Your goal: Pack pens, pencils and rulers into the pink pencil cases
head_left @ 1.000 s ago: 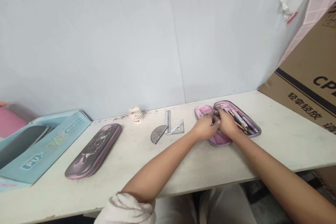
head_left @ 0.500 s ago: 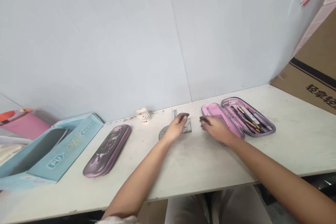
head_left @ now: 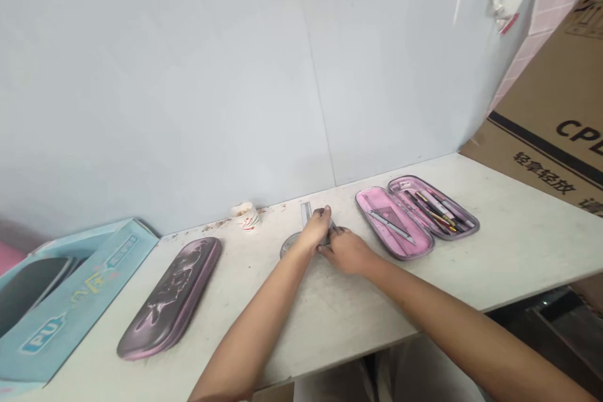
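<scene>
My left hand [head_left: 315, 228] and my right hand [head_left: 345, 250] meet over the clear plastic drawing tools on the white table [head_left: 330, 301]. Both hands pinch the small set square [head_left: 331, 228]. Under the left hand shows the rim of the protractor [head_left: 287, 246], and the straight ruler [head_left: 306, 211] sticks out behind. To the right lies the open pink pencil case [head_left: 417, 216], with pens in its right half and a thin metal tool in its left half.
A closed purple pencil case [head_left: 172, 294] lies at the left. A light blue cardboard box [head_left: 61, 295] stands at the far left. A small paper cup [head_left: 245, 215] sits by the white wall. A brown cardboard carton [head_left: 551, 138] leans at the right.
Both hands have left the open pencil case and moved left to the drawing tools. The right hand has joined the left on the set square.
</scene>
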### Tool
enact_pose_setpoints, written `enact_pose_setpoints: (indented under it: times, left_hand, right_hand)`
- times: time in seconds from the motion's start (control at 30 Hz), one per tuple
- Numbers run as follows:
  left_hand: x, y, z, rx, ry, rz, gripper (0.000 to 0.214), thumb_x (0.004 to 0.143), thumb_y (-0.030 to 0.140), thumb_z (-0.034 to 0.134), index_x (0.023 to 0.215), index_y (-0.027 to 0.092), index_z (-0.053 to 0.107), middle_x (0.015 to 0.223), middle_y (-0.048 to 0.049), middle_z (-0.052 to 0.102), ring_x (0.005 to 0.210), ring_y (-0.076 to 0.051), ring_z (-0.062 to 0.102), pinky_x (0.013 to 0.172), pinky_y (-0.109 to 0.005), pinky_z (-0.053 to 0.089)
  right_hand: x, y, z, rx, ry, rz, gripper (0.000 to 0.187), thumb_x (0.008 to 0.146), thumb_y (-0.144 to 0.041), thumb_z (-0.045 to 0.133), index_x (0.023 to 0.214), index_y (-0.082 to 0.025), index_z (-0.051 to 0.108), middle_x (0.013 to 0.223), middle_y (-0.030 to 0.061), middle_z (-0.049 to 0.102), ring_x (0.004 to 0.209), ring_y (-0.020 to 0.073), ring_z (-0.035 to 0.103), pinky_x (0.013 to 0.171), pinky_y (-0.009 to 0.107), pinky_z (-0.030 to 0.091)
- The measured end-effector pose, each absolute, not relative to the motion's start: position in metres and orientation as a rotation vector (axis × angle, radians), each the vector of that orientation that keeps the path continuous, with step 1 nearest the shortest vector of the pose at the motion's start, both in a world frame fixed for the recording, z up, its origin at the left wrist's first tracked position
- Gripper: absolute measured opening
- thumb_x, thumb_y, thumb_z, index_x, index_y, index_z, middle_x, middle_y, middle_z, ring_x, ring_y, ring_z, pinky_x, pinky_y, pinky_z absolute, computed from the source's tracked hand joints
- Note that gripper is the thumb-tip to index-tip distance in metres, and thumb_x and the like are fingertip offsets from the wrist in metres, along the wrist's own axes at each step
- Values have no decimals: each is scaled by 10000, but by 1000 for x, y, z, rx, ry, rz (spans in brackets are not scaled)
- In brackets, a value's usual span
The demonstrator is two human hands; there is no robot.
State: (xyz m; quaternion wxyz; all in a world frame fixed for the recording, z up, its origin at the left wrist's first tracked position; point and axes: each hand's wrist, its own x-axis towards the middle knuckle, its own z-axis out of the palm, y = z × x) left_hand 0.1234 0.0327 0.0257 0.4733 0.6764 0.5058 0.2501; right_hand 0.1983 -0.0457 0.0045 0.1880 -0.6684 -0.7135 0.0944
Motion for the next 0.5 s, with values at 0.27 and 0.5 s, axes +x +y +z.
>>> enact_pose_setpoints:
  times: [0.27,0.5]
  left_hand:
    - [145,-12,46,1259,938,750,532,872,521,304,1244,165,434,1252,-105,533,1084,-194,541,825,-281,469]
    - [196,-34,40,1746,761,696,619,888,552,172,1351,189,363,1431,-50,325,1321,-181,299,1064,-308,287]
  right_hand:
    - [228,-53,4,-1681,-1756,132,476,876,-163,262,1318,-5,339,1336,209,423,1251,209,381,1025,339,292]
    - [298,-79,21,-1577,-1396,366,461,912,-345,212,1215,-145,495,1184,106,589,1111,173,525,938,302,395]
